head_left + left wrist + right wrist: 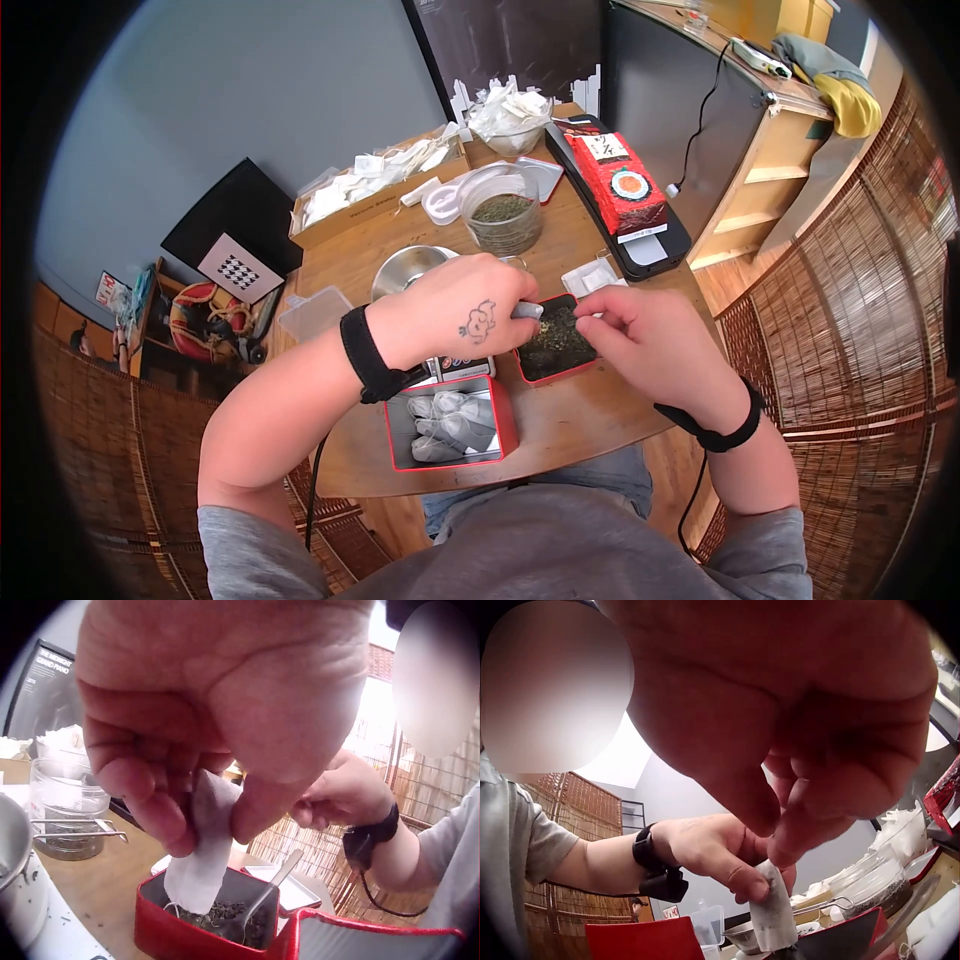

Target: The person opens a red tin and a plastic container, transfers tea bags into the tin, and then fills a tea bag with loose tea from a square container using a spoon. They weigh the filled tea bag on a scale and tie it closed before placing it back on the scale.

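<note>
My left hand (470,310) pinches a white tea bag (201,855) between thumb and fingers, upright over an open red tin (154,930) of loose dark tea leaves. A metal spoon (270,889) leans in the leaves. My right hand (655,345) is at the tin's right side, thumb and fingertips pinched together close to the bag's top. It appears to hold the bag's string, too fine to make out. Nearer my body, a second red tin (508,430) holds several filled tea bags (445,420).
Behind my left hand stand a metal bowl (395,265) and a clear jar (505,235) of leaves. A cardboard box (365,222) and a bowl (510,140) hold white bags. A red packet (625,195) lies on a black machine (585,140) at the right, near a white pouch (590,278).
</note>
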Action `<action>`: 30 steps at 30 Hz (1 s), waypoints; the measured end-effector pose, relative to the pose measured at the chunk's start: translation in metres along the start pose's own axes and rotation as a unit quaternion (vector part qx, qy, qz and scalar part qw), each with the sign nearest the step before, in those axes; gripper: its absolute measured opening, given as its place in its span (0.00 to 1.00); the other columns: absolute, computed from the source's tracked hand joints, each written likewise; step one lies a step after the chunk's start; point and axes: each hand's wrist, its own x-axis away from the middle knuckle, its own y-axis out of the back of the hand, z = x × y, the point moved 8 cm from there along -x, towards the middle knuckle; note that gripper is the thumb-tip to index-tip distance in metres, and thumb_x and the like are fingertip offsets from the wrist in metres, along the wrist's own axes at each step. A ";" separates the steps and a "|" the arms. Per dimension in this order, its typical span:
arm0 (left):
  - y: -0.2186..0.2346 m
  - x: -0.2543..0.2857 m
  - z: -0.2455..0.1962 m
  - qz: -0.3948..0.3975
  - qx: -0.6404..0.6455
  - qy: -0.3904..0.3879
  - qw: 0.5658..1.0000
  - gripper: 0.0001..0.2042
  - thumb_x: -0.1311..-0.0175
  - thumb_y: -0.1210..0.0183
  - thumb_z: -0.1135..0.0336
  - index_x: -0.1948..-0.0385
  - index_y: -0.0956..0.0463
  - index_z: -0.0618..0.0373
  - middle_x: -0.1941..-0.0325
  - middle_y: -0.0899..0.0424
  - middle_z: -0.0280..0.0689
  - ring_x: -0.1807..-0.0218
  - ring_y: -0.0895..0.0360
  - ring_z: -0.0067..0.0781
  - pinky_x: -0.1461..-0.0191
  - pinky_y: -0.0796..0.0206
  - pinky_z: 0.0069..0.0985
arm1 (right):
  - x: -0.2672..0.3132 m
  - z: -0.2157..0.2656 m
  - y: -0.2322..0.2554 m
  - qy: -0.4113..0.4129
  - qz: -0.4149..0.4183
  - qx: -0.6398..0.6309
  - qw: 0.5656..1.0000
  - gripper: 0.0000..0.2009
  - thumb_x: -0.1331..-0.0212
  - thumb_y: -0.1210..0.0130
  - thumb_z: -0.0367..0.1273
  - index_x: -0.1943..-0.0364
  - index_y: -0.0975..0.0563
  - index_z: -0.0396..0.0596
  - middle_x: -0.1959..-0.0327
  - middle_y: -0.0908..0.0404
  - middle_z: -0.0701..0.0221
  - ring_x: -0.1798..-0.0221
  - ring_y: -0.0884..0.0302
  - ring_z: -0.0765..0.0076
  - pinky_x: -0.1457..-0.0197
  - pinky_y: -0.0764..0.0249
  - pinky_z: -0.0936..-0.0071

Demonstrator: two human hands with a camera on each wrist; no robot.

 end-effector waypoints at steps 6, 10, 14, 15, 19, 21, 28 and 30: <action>-0.004 -0.005 0.001 0.007 0.005 0.010 1.000 0.15 0.35 0.33 0.57 0.58 0.13 0.60 0.72 0.14 0.52 0.64 0.14 0.56 0.57 0.23 0.46 | -0.012 0.013 -0.013 0.079 0.000 0.124 0.989 0.10 0.32 0.41 0.35 0.57 0.13 0.47 0.65 0.12 0.57 0.60 0.13 0.46 0.54 0.19 0.49; -0.004 -0.005 -0.001 0.001 -0.002 0.002 1.000 0.14 0.35 0.33 0.57 0.58 0.13 0.59 0.70 0.14 0.53 0.63 0.14 0.58 0.56 0.24 0.47 | -0.021 0.017 -0.019 0.088 0.015 0.142 0.986 0.09 0.32 0.42 0.34 0.60 0.14 0.46 0.67 0.13 0.57 0.61 0.13 0.46 0.55 0.19 0.49; -0.004 -0.008 -0.004 0.010 -0.003 0.002 1.000 0.15 0.35 0.33 0.57 0.56 0.13 0.58 0.69 0.14 0.54 0.61 0.14 0.59 0.56 0.23 0.47 | -0.025 0.017 -0.020 0.080 0.010 0.173 0.982 0.08 0.33 0.42 0.35 0.63 0.15 0.47 0.69 0.14 0.58 0.63 0.14 0.46 0.57 0.20 0.49; -0.004 -0.008 -0.004 0.009 -0.003 0.004 1.000 0.15 0.35 0.33 0.57 0.56 0.13 0.58 0.69 0.14 0.54 0.61 0.14 0.59 0.56 0.23 0.47 | -0.026 0.017 -0.018 0.072 0.005 0.174 0.982 0.08 0.34 0.41 0.35 0.64 0.15 0.47 0.70 0.14 0.59 0.63 0.14 0.46 0.58 0.20 0.49; -0.003 -0.007 -0.008 0.001 0.028 -0.004 1.000 0.16 0.36 0.32 0.58 0.54 0.14 0.60 0.66 0.12 0.53 0.60 0.13 0.57 0.55 0.22 0.44 | -0.025 0.017 -0.015 0.084 0.002 0.176 0.981 0.08 0.35 0.41 0.35 0.66 0.14 0.48 0.71 0.15 0.60 0.65 0.14 0.46 0.59 0.20 0.50; -0.003 -0.006 -0.007 -0.003 0.037 -0.009 0.999 0.17 0.37 0.31 0.58 0.53 0.14 0.60 0.65 0.11 0.52 0.60 0.13 0.56 0.54 0.22 0.43 | -0.024 0.014 -0.009 0.089 -0.026 0.152 0.984 0.08 0.36 0.41 0.34 0.68 0.14 0.47 0.72 0.15 0.60 0.66 0.14 0.47 0.60 0.20 0.51; 0.001 0.003 0.016 -0.032 0.058 0.028 0.997 0.14 0.36 0.33 0.62 0.54 0.13 0.60 0.64 0.10 0.49 0.60 0.11 0.51 0.53 0.20 0.39 | -0.024 -0.001 -0.005 0.043 -0.009 0.124 0.991 0.08 0.36 0.40 0.34 0.66 0.12 0.47 0.71 0.13 0.58 0.65 0.14 0.46 0.59 0.20 0.52; 0.003 0.003 0.016 -0.034 0.047 0.036 0.998 0.13 0.35 0.34 0.62 0.54 0.13 0.60 0.65 0.09 0.48 0.60 0.11 0.51 0.54 0.20 0.39 | -0.025 0.000 -0.006 0.050 -0.012 0.122 0.991 0.08 0.36 0.39 0.34 0.65 0.12 0.47 0.70 0.13 0.58 0.65 0.14 0.45 0.59 0.20 0.52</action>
